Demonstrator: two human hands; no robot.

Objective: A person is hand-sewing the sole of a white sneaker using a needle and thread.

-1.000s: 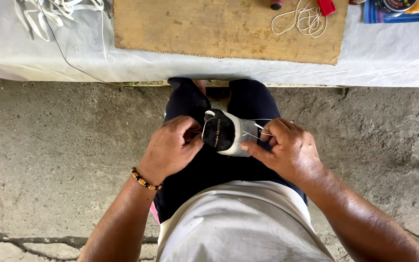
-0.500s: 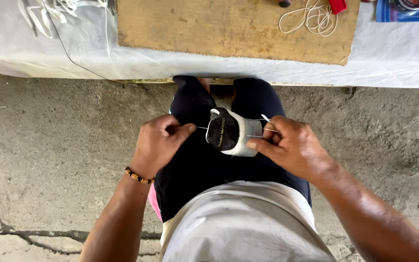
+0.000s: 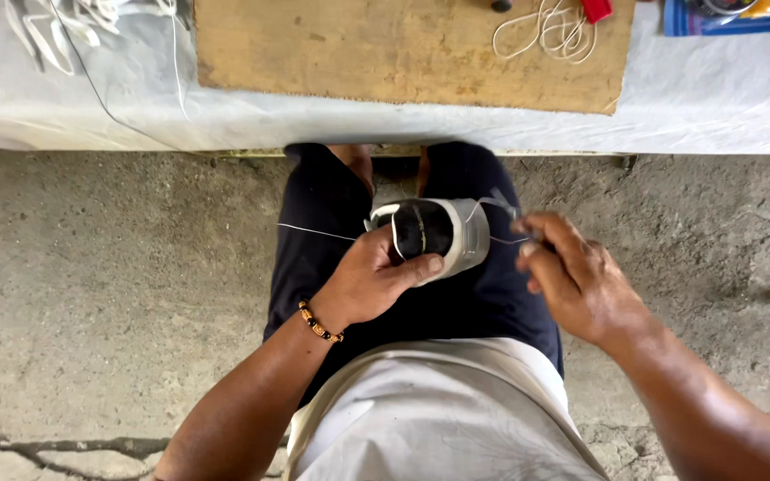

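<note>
shoe: black-and-white shoe upper (image 3: 434, 233) sits on the person's lap, between the thighs, just below the table edge
thread: thin white thread (image 3: 314, 232) runs taut from the shoe out to the left; another strand goes right toward the right hand
left hand: left hand (image 3: 376, 281) wraps the shoe from below-left, thumb pressed on its side, closed around it
right hand: right hand (image 3: 581, 281) just right of the shoe, fingers pinched narrow on the thread end; blurred, needle too small to tell
bracelet: beaded bracelet (image 3: 320, 322) on left wrist
table: white-covered table (image 3: 715, 116) above, with brown board (image 3: 403, 44) and loose cord coil (image 3: 554, 27)
risk 1: thread likely snaps or knots if pulled too hard
risk 2: shoe may slip off the lap, grip is one-handed
risk 3: left thumb sits near the stitch line, prick possible
</note>
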